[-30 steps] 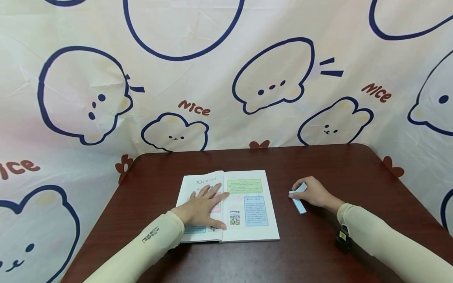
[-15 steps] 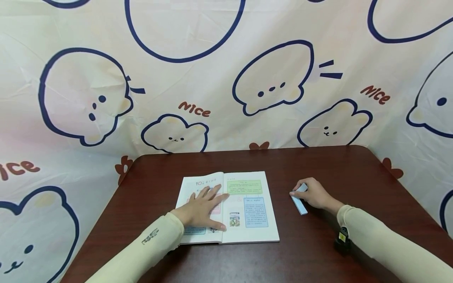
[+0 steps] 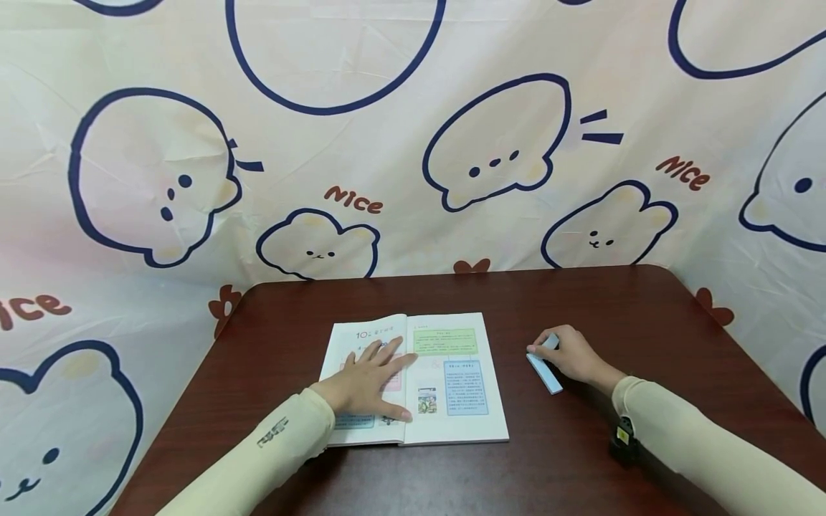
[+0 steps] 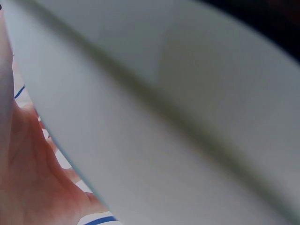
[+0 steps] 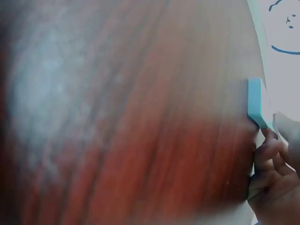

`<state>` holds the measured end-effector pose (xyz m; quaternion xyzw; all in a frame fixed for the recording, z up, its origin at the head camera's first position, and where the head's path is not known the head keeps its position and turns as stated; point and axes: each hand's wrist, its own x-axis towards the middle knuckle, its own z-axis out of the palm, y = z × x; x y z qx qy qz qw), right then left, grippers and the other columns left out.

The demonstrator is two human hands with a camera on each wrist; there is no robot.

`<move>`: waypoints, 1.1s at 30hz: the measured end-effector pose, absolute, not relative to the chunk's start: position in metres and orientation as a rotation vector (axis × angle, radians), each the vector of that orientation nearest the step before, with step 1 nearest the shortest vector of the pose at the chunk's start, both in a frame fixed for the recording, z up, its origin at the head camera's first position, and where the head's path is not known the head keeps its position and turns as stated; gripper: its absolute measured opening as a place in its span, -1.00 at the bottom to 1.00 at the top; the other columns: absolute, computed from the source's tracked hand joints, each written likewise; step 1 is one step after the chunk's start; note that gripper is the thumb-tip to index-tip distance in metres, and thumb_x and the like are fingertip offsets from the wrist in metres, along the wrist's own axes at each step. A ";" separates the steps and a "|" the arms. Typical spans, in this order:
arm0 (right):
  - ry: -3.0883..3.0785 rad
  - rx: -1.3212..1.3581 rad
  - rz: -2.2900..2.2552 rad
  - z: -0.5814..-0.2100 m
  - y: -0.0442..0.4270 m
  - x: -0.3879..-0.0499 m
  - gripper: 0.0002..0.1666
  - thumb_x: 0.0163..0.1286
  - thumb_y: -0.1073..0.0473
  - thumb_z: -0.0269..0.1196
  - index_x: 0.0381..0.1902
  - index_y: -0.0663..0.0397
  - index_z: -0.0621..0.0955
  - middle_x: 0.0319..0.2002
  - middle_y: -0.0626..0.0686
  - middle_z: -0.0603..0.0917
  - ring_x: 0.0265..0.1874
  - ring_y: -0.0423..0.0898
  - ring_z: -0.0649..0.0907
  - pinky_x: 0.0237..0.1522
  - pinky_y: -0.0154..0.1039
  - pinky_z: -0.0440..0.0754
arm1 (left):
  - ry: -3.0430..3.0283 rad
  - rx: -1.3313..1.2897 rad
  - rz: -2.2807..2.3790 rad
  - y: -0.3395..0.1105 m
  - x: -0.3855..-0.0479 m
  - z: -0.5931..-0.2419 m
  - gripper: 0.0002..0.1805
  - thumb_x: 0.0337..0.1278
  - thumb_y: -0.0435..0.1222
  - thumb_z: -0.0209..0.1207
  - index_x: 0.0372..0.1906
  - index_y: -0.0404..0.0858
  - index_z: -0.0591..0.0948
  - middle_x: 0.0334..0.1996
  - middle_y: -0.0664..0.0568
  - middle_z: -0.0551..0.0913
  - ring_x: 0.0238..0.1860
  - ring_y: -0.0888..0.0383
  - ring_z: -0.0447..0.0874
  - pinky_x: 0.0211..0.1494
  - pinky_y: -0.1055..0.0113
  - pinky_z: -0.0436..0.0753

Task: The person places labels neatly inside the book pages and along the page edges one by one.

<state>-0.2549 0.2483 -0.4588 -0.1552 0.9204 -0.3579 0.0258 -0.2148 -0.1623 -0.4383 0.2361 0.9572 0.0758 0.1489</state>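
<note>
An open book [image 3: 467, 428] with printed pages and coloured text boxes lies on the table. My left hand [image 3: 371, 383] rests on its left page, fingers spread, with the thumb reaching past the centre fold. To the right of the book, my right hand [image 3: 577, 355] pinches a narrow, flat light blue bar [image 3: 545, 374] at its far end. The near end of the bar points toward the table's front. In the right wrist view the bar [image 5: 254, 101] shows a thick, straight edge beside my curled fingers [image 5: 269, 152]. The left wrist view catches my left palm [image 4: 37, 178]; a blurred pale surface covers the rest.
A dark reddish-brown table [image 3: 452, 480] carries the book and the bar. Behind it and at both sides hangs a pale cloth [image 3: 400, 143] with cartoon drawings. A small black device [image 3: 624, 437] is strapped at my right wrist.
My right fingers have shifted slightly on the light blue bar. The left hand stays spread on the book, and the book has not moved.
</note>
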 end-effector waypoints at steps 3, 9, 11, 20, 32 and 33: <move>2.812 -0.469 -1.075 -0.455 0.249 -0.255 -0.68 0.32 0.04 0.41 -0.16 0.20 0.74 -0.34 0.07 0.73 -0.55 -0.21 0.49 -0.44 -0.32 0.49 | 2.750 0.677 0.220 -0.163 -0.214 -0.438 0.14 -0.21 0.58 0.17 0.58 0.37 0.09 0.68 0.15 -0.18 0.65 -0.24 -0.14 0.46 -0.50 0.04; 2.766 -0.511 -1.097 -0.450 0.250 -0.255 -0.72 0.24 0.12 0.47 -0.24 0.26 0.74 -0.32 0.11 0.73 -0.46 -0.18 0.53 -0.42 -0.32 0.54 | 2.749 0.672 0.226 -0.163 -0.213 -0.437 0.14 -0.20 0.57 0.18 0.58 0.37 0.09 0.69 0.16 -0.18 0.65 -0.24 -0.15 0.47 -0.50 0.03; 2.749 -0.497 -1.126 -0.450 0.249 -0.255 -0.77 0.25 0.17 0.46 -0.29 0.27 0.74 -0.38 0.10 0.71 -0.48 -0.17 0.54 -0.43 -0.31 0.55 | 2.751 0.675 0.229 -0.162 -0.213 -0.437 0.14 -0.19 0.56 0.19 0.58 0.36 0.10 0.69 0.15 -0.18 0.65 -0.24 -0.15 0.47 -0.50 0.03; 2.772 -0.434 -1.127 -0.452 0.249 -0.253 -0.86 0.36 0.24 0.36 -0.28 0.25 0.72 -0.33 0.13 0.70 -0.43 -0.10 0.55 -0.40 -0.24 0.57 | 2.743 0.672 0.230 -0.162 -0.214 -0.437 0.13 -0.19 0.55 0.20 0.58 0.36 0.09 0.69 0.15 -0.18 0.65 -0.24 -0.15 0.47 -0.50 0.02; 2.815 -0.483 -1.099 -0.455 0.249 -0.253 -0.83 0.40 0.21 0.32 -0.23 0.26 0.73 -0.43 0.06 0.69 -0.50 -0.16 0.53 -0.44 -0.31 0.53 | 2.738 0.660 0.232 -0.163 -0.214 -0.438 0.14 -0.20 0.56 0.19 0.58 0.36 0.09 0.69 0.16 -0.19 0.65 -0.24 -0.16 0.47 -0.50 0.02; 2.823 -0.489 -1.094 -0.455 0.249 -0.253 -0.81 0.39 0.19 0.34 -0.23 0.25 0.73 -0.40 0.06 0.71 -0.49 -0.17 0.55 -0.42 -0.31 0.54 | 2.740 0.659 0.233 -0.163 -0.214 -0.439 0.14 -0.20 0.56 0.19 0.58 0.36 0.09 0.69 0.15 -0.19 0.65 -0.24 -0.16 0.47 -0.50 0.01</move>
